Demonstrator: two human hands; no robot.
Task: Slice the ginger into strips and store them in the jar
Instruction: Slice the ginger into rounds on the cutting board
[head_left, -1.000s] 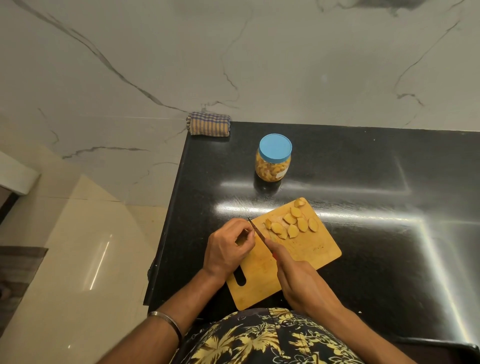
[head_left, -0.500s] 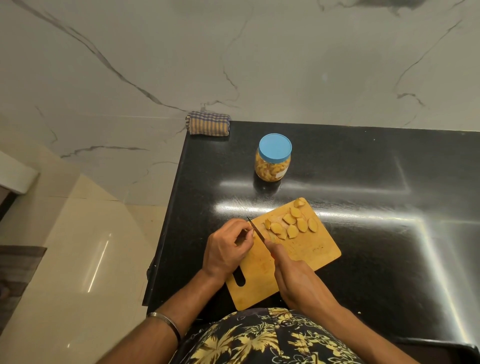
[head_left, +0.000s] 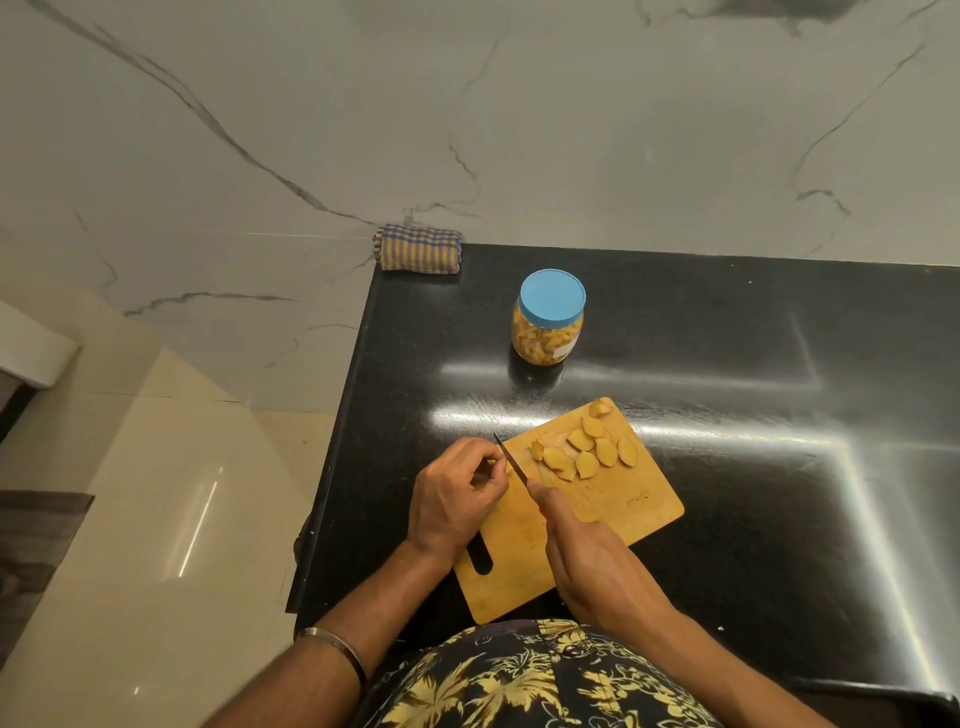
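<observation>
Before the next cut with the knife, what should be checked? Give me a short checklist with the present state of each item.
1. Right hand grips the knife: ok.
2. Left hand fingers curled beside the blade: ok.
3. What the left hand holds: cannot tell, it is hidden.
4. Cutting board lies flat on the black counter: ok.
5. Ginger slices lie off the blade's path, on its right: ok.
6. Jar open for storing: not ok, its blue lid is on.

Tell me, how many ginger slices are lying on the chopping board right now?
About 9 ginger slices lie on the chopping board: one at its far corner, the rest clustered just right of the knife. Some overlap, and the left hand may hide another piece.
</observation>
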